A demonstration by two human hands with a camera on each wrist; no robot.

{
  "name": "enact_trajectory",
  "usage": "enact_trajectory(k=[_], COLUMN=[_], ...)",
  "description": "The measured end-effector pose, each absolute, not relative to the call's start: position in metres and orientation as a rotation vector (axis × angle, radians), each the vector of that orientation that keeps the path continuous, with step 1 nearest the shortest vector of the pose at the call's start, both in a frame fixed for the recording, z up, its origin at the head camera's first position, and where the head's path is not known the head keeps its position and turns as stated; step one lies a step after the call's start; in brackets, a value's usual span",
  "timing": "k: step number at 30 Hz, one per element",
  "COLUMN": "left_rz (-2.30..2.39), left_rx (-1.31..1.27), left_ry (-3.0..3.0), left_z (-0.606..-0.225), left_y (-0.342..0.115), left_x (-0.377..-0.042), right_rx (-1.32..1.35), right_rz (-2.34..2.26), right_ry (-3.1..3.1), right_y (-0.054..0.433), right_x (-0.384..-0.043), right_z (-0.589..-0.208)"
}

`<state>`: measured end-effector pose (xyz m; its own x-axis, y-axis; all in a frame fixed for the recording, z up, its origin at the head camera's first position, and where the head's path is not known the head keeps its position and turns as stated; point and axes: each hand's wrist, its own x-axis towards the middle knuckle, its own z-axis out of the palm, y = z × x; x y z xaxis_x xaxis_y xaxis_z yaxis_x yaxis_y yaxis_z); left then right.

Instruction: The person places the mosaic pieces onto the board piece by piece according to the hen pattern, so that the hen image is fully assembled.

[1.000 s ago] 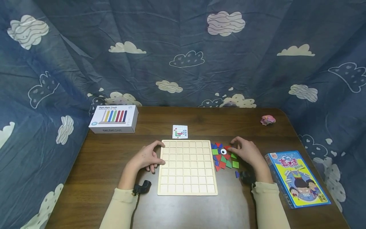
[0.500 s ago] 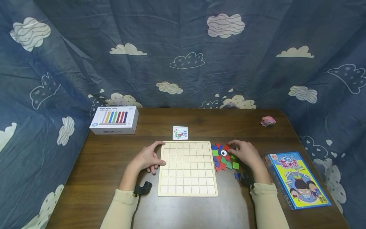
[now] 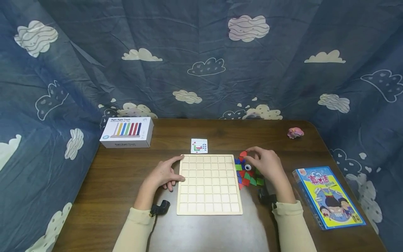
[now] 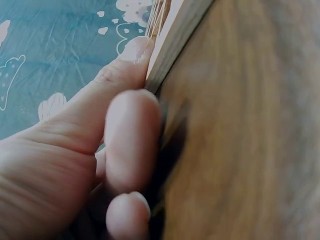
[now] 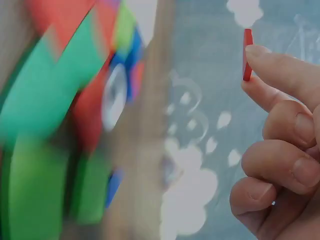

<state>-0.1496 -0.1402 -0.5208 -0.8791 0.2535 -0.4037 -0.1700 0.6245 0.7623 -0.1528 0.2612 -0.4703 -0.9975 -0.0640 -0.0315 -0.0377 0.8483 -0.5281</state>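
In the head view my left hand (image 3: 161, 174) touches the left edge of a square wooden grid board (image 3: 210, 181), index finger near its far corner and thumb lower down. The left wrist view shows the thumb tip on the board's rim (image 4: 170, 42), the other fingers bent beside it. Over the pile at the board's right, my right hand (image 3: 268, 163) pinches a small flat red tile (image 3: 243, 154) between thumb and index finger. That tile shows edge-on in the right wrist view, raised above the red, blue and green tiles (image 3: 246, 181). A round white eye piece (image 3: 248, 167) lies among them.
A pattern card (image 3: 199, 146) with a coloured bird lies just beyond the board. At the back left stands a white box (image 3: 127, 133); a blue and yellow box (image 3: 330, 197) lies at right. A small pink object (image 3: 295, 132) sits near the back right corner.
My right hand has picked up the red tile from the pile and moved slightly up and left with it. The left hand keeps its place at the board's edge.
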Motion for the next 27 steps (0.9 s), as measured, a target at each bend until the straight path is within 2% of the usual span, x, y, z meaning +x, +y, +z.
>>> enact_trajectory(k=[13, 20, 27], left_rz=[1.153, 1.159, 1.169], left_rx=[0.006, 0.042, 0.052], left_ry=[2.386, 2.381, 2.386], left_z=[-0.518, -0.517, -0.519], left_y=[-0.137, -0.138, -0.14], left_x=[-0.149, -0.151, -0.149], right_rx=[-0.248, -0.338, -0.413], right_rz=[-0.903, -0.915, -0.76], right_ry=[3.002, 2.947, 2.935], right_y=[0.151, 0.106, 0.087], right_x=[-0.157, -0.164, -0.166], right_z=[-0.46, -0.486, -0.51])
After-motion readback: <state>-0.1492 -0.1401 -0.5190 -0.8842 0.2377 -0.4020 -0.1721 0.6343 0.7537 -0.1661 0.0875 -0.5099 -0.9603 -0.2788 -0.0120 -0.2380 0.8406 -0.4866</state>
